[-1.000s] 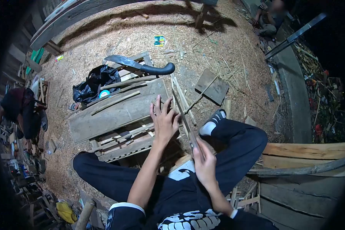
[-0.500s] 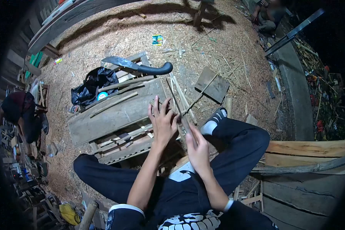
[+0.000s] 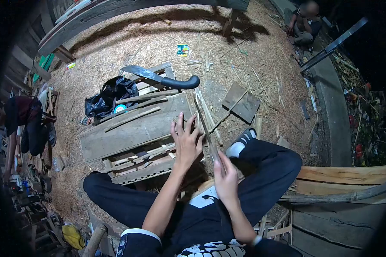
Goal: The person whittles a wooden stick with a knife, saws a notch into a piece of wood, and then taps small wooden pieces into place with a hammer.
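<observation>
My right hand (image 3: 225, 182) is closed around the lower part of a long, narrow knife (image 3: 206, 131), whose thin tip points away from me. Just left of the blade, my left hand (image 3: 187, 145) has its fingers bent and spaced apart, with the thumb close to the knife. A thin bamboo strip (image 3: 228, 112) runs from that thumb area behind the blade toward the upper right; the exact grip on it is partly hidden. Beyond my left hand, a machete (image 3: 161, 78) with a curved black handle lies over a low slatted wooden stand (image 3: 135, 176).
A wide plank (image 3: 133, 135) and loose sticks rest on the stand beside a black plastic bag (image 3: 111, 96). To the right lies a square board (image 3: 241, 103). Wood shavings cover the ground. A bench (image 3: 137, 8) spans the far side. People sit at far left and upper right.
The whole view has shifted slightly, with the surroundings lower and to the right. Both hands keep nearly the same pose, and the knife stays beside my left hand.
</observation>
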`<action>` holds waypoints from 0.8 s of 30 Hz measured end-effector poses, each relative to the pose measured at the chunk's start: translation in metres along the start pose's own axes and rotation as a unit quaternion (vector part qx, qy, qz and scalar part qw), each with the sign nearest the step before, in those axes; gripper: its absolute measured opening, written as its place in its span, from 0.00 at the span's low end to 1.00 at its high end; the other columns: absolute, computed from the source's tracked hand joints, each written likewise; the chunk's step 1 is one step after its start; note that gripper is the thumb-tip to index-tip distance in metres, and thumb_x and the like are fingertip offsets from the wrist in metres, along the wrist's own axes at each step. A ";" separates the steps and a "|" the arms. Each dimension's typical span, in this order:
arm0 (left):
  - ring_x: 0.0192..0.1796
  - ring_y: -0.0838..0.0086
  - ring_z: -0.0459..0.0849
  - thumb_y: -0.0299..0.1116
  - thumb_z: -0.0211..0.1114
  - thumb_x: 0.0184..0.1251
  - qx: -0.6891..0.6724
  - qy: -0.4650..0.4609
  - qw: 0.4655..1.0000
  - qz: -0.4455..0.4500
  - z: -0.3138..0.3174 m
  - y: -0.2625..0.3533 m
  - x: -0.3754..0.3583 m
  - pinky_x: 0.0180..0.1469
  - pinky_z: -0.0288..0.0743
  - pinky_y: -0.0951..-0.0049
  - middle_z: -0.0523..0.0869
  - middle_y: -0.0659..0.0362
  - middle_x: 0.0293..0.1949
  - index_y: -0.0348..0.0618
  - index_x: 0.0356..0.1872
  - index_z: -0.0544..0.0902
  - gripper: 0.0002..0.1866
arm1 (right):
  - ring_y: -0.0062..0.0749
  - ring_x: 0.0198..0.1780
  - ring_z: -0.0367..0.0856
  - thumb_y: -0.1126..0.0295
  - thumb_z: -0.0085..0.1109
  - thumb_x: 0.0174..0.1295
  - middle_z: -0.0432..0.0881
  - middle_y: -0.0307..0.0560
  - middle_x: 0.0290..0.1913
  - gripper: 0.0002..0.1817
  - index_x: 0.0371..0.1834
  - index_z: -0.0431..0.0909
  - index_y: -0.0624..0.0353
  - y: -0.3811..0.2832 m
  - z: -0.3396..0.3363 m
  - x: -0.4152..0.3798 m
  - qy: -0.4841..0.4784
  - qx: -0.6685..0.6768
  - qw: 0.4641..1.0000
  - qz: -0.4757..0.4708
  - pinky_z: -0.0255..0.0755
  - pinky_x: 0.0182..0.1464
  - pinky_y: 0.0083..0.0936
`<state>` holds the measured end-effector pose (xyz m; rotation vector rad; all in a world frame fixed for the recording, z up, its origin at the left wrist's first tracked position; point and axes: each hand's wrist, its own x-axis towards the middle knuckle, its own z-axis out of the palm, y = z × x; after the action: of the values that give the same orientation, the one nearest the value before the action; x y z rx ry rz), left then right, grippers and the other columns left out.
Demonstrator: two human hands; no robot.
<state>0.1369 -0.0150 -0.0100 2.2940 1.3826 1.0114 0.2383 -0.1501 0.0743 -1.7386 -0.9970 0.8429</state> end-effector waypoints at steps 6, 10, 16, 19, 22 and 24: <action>0.83 0.45 0.55 0.30 0.75 0.58 -0.005 0.007 1.000 0.002 -0.002 0.001 0.002 0.81 0.42 0.37 0.75 0.53 0.72 0.42 0.32 0.86 0.06 | 0.34 0.59 0.85 0.66 0.55 0.80 0.85 0.61 0.61 0.23 0.69 0.75 0.74 0.006 -0.009 -0.030 0.021 0.005 1.000 -0.009 0.77 0.63 0.30; 0.84 0.45 0.55 0.30 0.74 0.57 0.006 0.005 1.000 0.002 0.001 -0.001 0.000 0.81 0.42 0.37 0.75 0.54 0.73 0.42 0.33 0.86 0.06 | 0.36 0.65 0.82 0.70 0.56 0.78 0.85 0.61 0.62 0.22 0.69 0.74 0.76 -0.002 0.006 0.004 0.003 0.022 0.999 0.047 0.72 0.70 0.31; 0.83 0.46 0.55 0.30 0.74 0.59 -0.001 -0.003 1.000 -0.008 0.001 0.000 0.000 0.81 0.41 0.37 0.75 0.55 0.73 0.43 0.33 0.86 0.05 | 0.42 0.61 0.87 0.66 0.55 0.79 0.85 0.66 0.62 0.24 0.69 0.75 0.76 0.002 -0.016 -0.025 0.007 -0.002 1.000 -0.005 0.78 0.63 0.34; 0.83 0.46 0.55 0.33 0.74 0.60 0.006 -0.016 1.000 0.008 -0.003 -0.001 -0.001 0.81 0.41 0.35 0.74 0.54 0.73 0.41 0.37 0.87 0.09 | 0.41 0.67 0.83 0.68 0.54 0.79 0.83 0.67 0.64 0.24 0.70 0.72 0.78 -0.002 0.010 0.018 -0.014 0.006 1.000 0.020 0.75 0.67 0.32; 0.83 0.46 0.55 0.33 0.74 0.60 -0.001 -0.008 1.000 0.001 -0.001 -0.002 0.000 0.81 0.41 0.35 0.74 0.54 0.73 0.41 0.37 0.87 0.08 | 0.43 0.66 0.83 0.67 0.53 0.80 0.83 0.68 0.63 0.24 0.69 0.73 0.78 -0.003 -0.011 -0.016 -0.010 0.001 1.000 0.007 0.74 0.67 0.33; 0.83 0.46 0.55 0.33 0.74 0.60 -0.001 -0.005 1.000 0.001 0.000 0.000 0.004 0.81 0.41 0.35 0.74 0.53 0.73 0.41 0.37 0.86 0.08 | 0.43 0.65 0.84 0.68 0.52 0.80 0.83 0.66 0.64 0.23 0.69 0.74 0.76 -0.009 -0.021 -0.022 -0.009 -0.029 0.999 -0.021 0.75 0.67 0.34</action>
<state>0.1381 -0.0117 -0.0088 2.2957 1.3766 1.0006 0.2445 -0.1755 0.0924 -1.7561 -1.0765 0.8107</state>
